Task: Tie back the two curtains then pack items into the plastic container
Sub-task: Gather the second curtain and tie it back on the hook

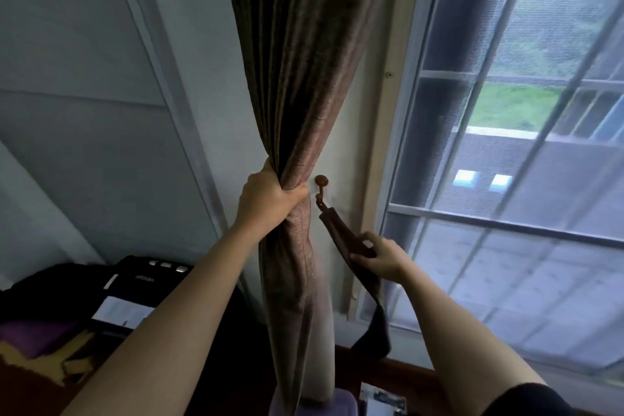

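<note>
Brown curtain gathered at centre frame, tieback in hand.
The left hand [266, 194] grips the bunched curtain [304, 78] just beside the wall hook [321, 181]. The right hand [381, 257] pinches the tieback strap [341, 233] hanging from that hook. Lettering on the black device [141, 280] at lower left is too blurred to read.

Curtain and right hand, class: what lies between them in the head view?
Head view: pale wall separates the curtain from the right hand. On it, a wooden hook holds one end of the tieback strap, which the right hand pinches.
</note>
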`<control>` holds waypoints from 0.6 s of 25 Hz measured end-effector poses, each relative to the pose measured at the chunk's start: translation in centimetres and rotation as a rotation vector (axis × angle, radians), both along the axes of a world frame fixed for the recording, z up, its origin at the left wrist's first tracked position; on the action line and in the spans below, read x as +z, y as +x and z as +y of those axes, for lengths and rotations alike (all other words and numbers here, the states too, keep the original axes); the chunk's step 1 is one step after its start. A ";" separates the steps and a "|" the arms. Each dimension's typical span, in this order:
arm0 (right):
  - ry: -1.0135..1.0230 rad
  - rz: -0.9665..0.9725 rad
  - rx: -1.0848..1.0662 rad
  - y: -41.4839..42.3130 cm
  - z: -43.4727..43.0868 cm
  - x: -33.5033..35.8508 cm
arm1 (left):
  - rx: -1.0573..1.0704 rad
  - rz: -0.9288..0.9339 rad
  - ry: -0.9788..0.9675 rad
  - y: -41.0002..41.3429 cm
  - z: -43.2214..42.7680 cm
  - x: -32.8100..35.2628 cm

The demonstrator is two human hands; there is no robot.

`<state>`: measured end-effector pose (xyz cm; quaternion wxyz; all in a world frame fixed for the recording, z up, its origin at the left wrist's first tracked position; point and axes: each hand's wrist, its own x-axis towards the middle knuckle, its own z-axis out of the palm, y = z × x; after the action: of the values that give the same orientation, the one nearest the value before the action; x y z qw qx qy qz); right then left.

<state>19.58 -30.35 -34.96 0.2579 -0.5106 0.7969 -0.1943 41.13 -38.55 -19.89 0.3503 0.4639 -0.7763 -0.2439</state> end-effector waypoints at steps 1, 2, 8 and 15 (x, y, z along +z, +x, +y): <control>0.054 0.113 0.047 -0.8 0.8 -0.1 | -0.005 0.005 0.010 -0.5 0.5 -0.2; 0.077 0.212 0.058 -1.3 1.6 -0.1 | -0.013 0.017 0.017 -1.0 1.0 -0.4; -0.018 0.515 -0.019 -3.9 3.9 3.6 | -0.004 0.034 0.010 -6.0 2.9 -1.5; 0.027 0.572 -0.092 -6.1 5.6 9.8 | 0.126 0.017 0.069 -13.8 5.4 -1.1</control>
<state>13.45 -24.78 -25.12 0.0204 -0.5047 0.8620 -0.0431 27.34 -33.19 -20.94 0.3553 0.5217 -0.7336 -0.2519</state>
